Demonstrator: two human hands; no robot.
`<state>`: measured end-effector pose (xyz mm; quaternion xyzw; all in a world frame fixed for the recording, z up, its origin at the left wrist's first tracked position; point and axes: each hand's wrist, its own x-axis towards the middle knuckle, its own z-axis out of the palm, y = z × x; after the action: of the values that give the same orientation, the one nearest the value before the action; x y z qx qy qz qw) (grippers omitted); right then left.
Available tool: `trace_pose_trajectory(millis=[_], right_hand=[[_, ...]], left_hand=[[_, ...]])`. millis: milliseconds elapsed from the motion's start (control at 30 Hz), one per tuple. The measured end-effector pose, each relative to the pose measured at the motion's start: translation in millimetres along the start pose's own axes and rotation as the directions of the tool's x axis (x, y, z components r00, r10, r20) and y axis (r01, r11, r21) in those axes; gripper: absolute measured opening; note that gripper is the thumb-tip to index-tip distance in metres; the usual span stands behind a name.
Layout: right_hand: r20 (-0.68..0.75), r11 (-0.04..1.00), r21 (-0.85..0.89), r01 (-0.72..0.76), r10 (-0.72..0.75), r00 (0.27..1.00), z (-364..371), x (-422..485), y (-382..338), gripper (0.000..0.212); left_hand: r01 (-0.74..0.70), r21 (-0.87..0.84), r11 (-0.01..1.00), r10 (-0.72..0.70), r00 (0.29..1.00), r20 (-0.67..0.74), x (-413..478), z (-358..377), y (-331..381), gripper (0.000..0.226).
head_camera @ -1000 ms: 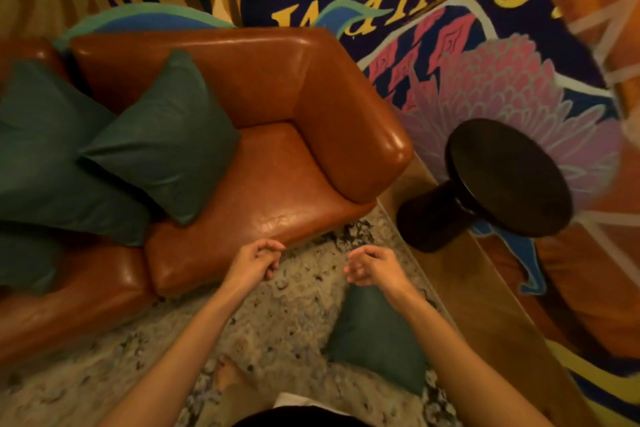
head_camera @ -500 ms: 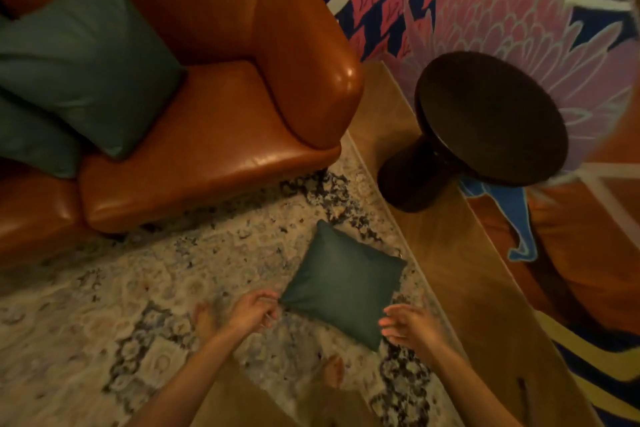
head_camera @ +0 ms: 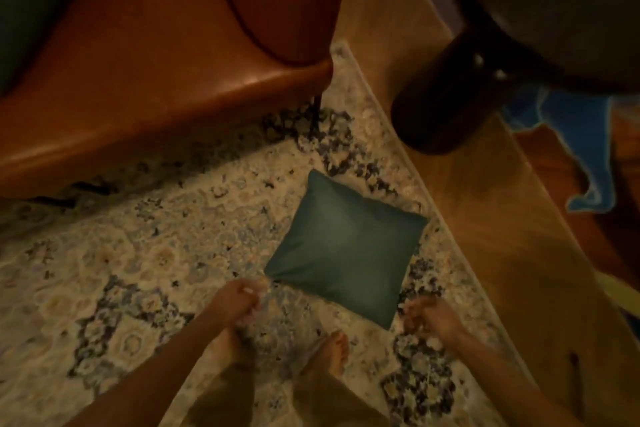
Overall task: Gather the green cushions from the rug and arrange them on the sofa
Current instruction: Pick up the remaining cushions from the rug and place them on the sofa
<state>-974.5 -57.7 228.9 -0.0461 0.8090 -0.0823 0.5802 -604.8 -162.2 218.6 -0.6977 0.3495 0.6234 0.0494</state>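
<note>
Blurred left hand (head_camera: 242,298) and right hand (head_camera: 427,317) (grip unclear), sofa cushion (head_camera: 31,0) edge-cropped.

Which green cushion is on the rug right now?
The square green cushion between both hands, flat on the rug. The other cushion sits on the sofa.

A pale patterned rug with dark floral patches (head_camera: 145,253) fills the floor from centre to nine o'clock, its edge running diagonally against warm brown wooden floorboards (head_camera: 485,218) toward three o'clock. A dark round pedestal side table (head_camera: 446,107) stands on the boards at one o'clock. The light is dim and amber.
</note>
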Motion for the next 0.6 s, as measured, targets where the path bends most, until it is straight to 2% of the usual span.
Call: trace_pose_trajectory(millis=[133,200,267,333,400,467,533,600], right_hand=[[-0.050,0.998,-0.058,-0.035,0.032,0.998,-4,97,13,0.032],[-0.065,0.998,-0.057,-0.035,0.032,0.997,2,148,25,0.021],[-0.096,0.996,-0.071,-0.055,0.049,0.994,12,185,35,0.010],[-0.120,0.993,-0.105,-0.049,0.036,0.992,20,225,50,0.021],[-0.122,0.985,-0.164,-0.054,0.034,0.992,26,251,61,0.038],[-0.076,0.988,-0.138,-0.065,0.055,0.996,33,270,73,0.047],[0.013,0.995,-0.073,-0.075,0.076,0.997,41,279,77,0.071],[0.095,0.999,0.016,-0.034,0.032,0.995,49,287,83,0.090]], left_hand=[[-0.053,0.043,0.998,0.052,0.999,0.010,85,31,11,0.013],[-0.072,0.050,0.996,0.072,0.997,0.002,131,54,13,0.013],[-0.034,0.033,0.999,0.035,0.999,-0.023,173,69,10,0.021],[0.011,0.021,1.000,-0.009,0.998,-0.068,214,78,1,0.021],[0.015,0.163,0.987,0.008,0.990,-0.140,251,82,-9,0.017],[0.017,0.320,0.947,0.032,0.989,-0.146,278,88,-18,0.055],[0.000,0.402,0.916,0.032,0.997,-0.071,283,95,-21,0.086],[-0.038,0.509,0.860,0.025,0.999,0.032,284,104,-26,0.096]])
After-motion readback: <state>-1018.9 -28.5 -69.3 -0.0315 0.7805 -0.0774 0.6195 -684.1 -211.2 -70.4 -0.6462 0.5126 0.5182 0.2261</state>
